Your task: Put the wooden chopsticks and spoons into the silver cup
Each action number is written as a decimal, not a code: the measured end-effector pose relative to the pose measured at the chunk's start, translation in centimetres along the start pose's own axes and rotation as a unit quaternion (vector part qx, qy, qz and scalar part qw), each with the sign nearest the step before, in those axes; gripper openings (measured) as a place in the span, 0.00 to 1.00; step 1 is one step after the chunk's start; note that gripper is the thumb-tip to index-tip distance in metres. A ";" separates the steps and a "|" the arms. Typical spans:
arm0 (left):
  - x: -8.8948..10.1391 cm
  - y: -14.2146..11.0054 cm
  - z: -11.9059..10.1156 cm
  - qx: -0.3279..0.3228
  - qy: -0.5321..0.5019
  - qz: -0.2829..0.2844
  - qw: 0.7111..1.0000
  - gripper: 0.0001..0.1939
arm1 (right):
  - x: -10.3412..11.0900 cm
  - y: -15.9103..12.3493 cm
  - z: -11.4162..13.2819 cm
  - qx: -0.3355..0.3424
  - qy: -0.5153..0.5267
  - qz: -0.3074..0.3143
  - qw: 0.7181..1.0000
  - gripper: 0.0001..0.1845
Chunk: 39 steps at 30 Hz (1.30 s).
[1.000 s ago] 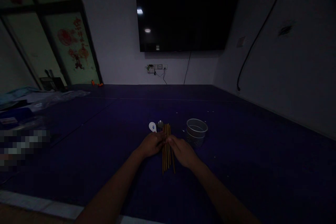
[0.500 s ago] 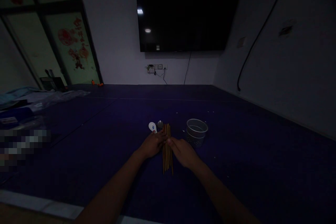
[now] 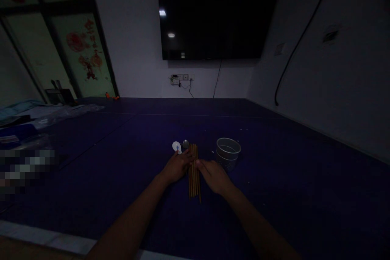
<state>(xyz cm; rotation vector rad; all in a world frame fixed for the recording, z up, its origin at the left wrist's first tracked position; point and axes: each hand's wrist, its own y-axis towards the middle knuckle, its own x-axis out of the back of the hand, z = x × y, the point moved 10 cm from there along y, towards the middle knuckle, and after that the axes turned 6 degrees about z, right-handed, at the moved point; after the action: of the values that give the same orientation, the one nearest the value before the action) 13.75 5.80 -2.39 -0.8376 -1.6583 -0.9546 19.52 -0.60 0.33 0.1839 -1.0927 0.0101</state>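
Observation:
A bundle of brown chopsticks (image 3: 194, 185) lies side by side on the dark blue surface, pointing away from me. My left hand (image 3: 179, 166) rests over their left side, fingers stretched out across the upper part. From the right, my right hand (image 3: 215, 175) is closed at the bundle's edge with the thumb against the chopsticks; its other fingertips are hidden. A white soup spoon (image 3: 176, 146) with a blue mark lies just beyond my left fingers, its handle partly covered. Beside it is the round bowl of a metal spoon (image 3: 185, 144). A grey metal utensil holder (image 3: 228, 155) stands upright beyond my right hand.
The dark blue surface (image 3: 146, 130) reaches to the wall and carries small white specks. At the left lie clear plastic wrapping (image 3: 70, 114) and a blue box (image 3: 18, 135). A large black television (image 3: 219, 16) hangs above, with sockets (image 3: 183, 77) and cables below.
My hands and the chopsticks stay in nearly the same place. The left fingers shift slightly over the bundle. The spoons and the holder have not moved.

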 end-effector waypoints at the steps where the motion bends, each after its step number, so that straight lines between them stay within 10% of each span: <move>1: 0.0 0.0 0.0 0.001 0.001 -0.002 1.000 0.20 | 0.1 0.0 0.0 0.002 0.000 -0.003 1.000 0.29; 39: 0.0 0.0 -0.7 -0.008 -0.001 0.021 1.000 0.20 | -0.3 0.0 0.1 -0.010 -0.021 0.010 1.000 0.24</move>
<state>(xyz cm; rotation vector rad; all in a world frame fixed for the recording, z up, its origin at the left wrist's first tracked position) 14.00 5.18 -2.23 -0.8819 -1.6301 -0.9399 19.28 -0.61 0.17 0.1565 -1.1370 0.0137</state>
